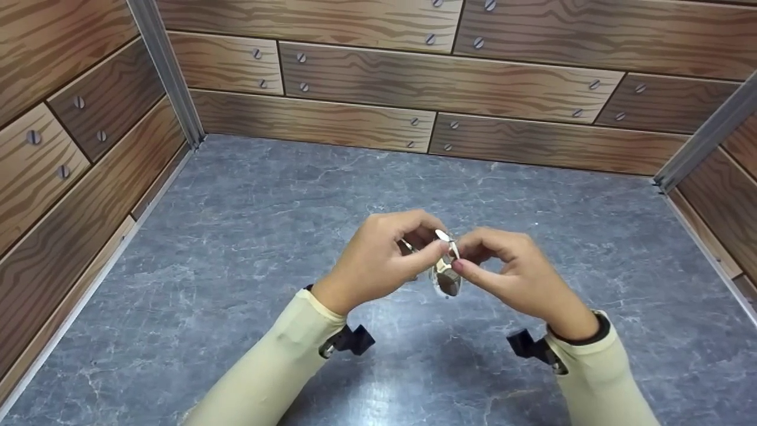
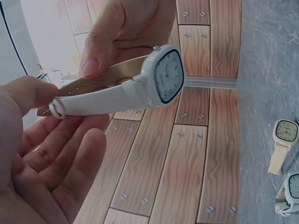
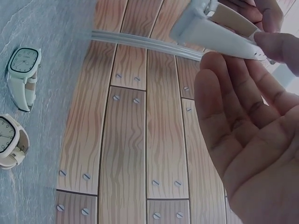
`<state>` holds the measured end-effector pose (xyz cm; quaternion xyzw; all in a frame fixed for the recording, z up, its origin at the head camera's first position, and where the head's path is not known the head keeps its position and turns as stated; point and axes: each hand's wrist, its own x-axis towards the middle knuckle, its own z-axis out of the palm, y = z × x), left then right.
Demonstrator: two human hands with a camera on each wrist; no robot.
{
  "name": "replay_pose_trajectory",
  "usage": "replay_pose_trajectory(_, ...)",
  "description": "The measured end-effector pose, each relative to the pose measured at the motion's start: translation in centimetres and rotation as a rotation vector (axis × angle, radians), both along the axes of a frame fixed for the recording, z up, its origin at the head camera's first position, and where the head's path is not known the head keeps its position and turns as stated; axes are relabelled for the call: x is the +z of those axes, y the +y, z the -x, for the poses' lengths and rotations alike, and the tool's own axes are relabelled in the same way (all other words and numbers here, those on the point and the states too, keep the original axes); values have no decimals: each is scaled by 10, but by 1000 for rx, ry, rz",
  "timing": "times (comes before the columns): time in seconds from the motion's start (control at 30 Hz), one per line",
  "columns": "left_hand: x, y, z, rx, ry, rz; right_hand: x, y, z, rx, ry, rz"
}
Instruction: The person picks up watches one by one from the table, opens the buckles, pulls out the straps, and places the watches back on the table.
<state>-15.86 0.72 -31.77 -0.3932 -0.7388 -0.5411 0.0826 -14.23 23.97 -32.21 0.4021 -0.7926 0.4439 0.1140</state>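
The white watch (image 2: 124, 97) is up in the air: on its left, the left hand (image 1: 378, 260) pinches the buckle end (image 2: 72, 105), and on its right, the right hand (image 1: 526, 278) pinches the end with holes (image 2: 96, 83). It seems best to line those ends up and go gently, so the watch does not drop to the table (image 1: 266, 236) below it, where two more watches (image 3: 24, 63) lie.
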Motion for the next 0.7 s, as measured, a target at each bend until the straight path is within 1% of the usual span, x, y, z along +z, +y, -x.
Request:
replay_pose_trajectory(0.13, 0, 1, 0, -5, 15, 6, -1, -1, -1, -1, -10, 9)
replay_pose_trajectory(0.37, -1, 1, -1, -15, -1, 37, -2, -1, 0, -15, 56, 62)
replay_pose_trajectory(0.47, -2, 1, 0, -11, -1, 49, -3, -1, 0, -21, 61, 59)
replay_pose_trajectory(0.7, -2, 1, 0, 4, 30, 66, -3, -1, 1, -22, 82, 44)
